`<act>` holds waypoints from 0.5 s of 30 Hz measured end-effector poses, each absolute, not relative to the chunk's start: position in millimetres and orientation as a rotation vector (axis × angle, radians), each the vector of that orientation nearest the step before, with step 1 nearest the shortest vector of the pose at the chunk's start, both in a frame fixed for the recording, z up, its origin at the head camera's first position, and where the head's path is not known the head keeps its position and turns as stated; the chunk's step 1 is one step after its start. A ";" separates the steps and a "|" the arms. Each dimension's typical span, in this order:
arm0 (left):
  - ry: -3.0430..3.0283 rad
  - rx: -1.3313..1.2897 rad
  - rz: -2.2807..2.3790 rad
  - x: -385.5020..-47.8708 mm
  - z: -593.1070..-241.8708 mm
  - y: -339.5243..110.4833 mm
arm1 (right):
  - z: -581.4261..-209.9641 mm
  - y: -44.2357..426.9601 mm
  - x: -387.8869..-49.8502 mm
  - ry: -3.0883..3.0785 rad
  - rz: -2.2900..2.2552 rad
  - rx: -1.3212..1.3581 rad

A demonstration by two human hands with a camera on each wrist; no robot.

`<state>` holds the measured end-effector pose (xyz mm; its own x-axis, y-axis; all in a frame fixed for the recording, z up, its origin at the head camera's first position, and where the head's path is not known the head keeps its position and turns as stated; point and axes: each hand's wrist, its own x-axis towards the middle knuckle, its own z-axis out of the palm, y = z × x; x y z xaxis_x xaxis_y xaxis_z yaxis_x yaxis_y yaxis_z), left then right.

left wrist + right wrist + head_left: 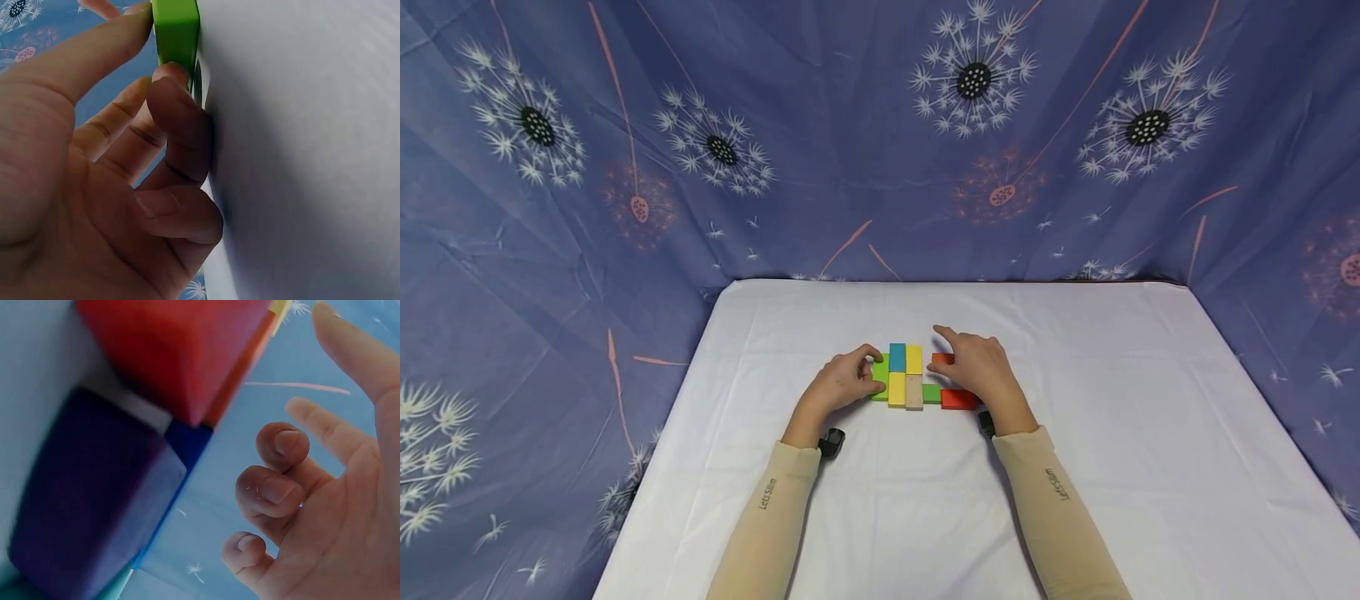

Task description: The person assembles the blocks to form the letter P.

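At the left end of a flat group of blocks, the left hand [842,382] pinches a long green block [882,392] at its two ends; the left wrist view shows thumb and finger of the hand [94,169] on the green block [176,28]. Beside it are blue [897,357], yellow [913,359], second yellow [897,390] and natural wood [913,392] blocks. The right hand [983,365] is over the right end, thumb and index finger apart, partly covering one red block [943,358]. In the right wrist view, the hand [337,487] has nothing between its fingers.
A small green block [932,393] and another red block [958,400] lie along the near side of the group. The right wrist view shows a purple block [81,494] near a red one [181,350]. A white cloth [895,517] covers the table; patterned fabric [850,167] hangs behind.
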<state>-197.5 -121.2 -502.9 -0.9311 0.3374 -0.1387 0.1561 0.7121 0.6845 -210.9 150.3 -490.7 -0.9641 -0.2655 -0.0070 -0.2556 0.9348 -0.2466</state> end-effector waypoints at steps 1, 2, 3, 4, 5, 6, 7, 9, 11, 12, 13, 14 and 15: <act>2.669 0.391 1.030 -197.6 -503.0 -120.3 | -491.6 149.7 -211.1 3.047 -0.376 -0.412; 2.672 0.392 1.026 -197.8 -503.2 -119.5 | -492.5 149.2 -211.3 3.044 -0.372 -0.415; 2.675 0.393 1.022 -197.9 -503.5 -118.7 | -493.2 148.6 -211.2 3.040 -0.371 -0.419; 2.676 0.394 1.018 -198.0 -503.8 -118.0 | -493.7 148.1 -211.1 3.037 -0.371 -0.421; 2.677 0.396 1.015 -198.0 -504.0 -117.3 | -494.2 147.7 -211.1 3.036 -0.371 -0.422; 2.677 0.398 1.013 -198.1 -504.3 -116.7 | -494.5 147.3 -211.0 3.033 -0.373 -0.423; 2.677 0.400 1.012 -198.2 -504.5 -116.2 | -494.6 146.9 -210.8 3.032 -0.371 -0.423; 2.674 0.407 1.011 -198.0 -504.5 -115.5 | -494.7 146.0 -210.4 3.030 -0.363 -0.424; 2.672 0.412 1.011 -198.1 -504.9 -115.3 | -495.4 145.5 -210.7 3.025 -0.359 -0.423; 2.670 0.415 1.012 -198.0 -504.8 -115.2 | -495.5 145.4 -210.6 3.021 -0.358 -0.424; 2.670 0.414 1.014 -197.7 -504.7 -114.9 | -495.7 145.2 -210.6 3.016 -0.360 -0.426; 2.669 0.414 1.014 -197.7 -504.5 -114.8 | -495.9 145.2 -210.6 3.010 -0.365 -0.428; 2.669 0.413 1.013 -197.7 -504.5 -114.6 | -496.1 145.3 -210.5 3.005 -0.372 -0.429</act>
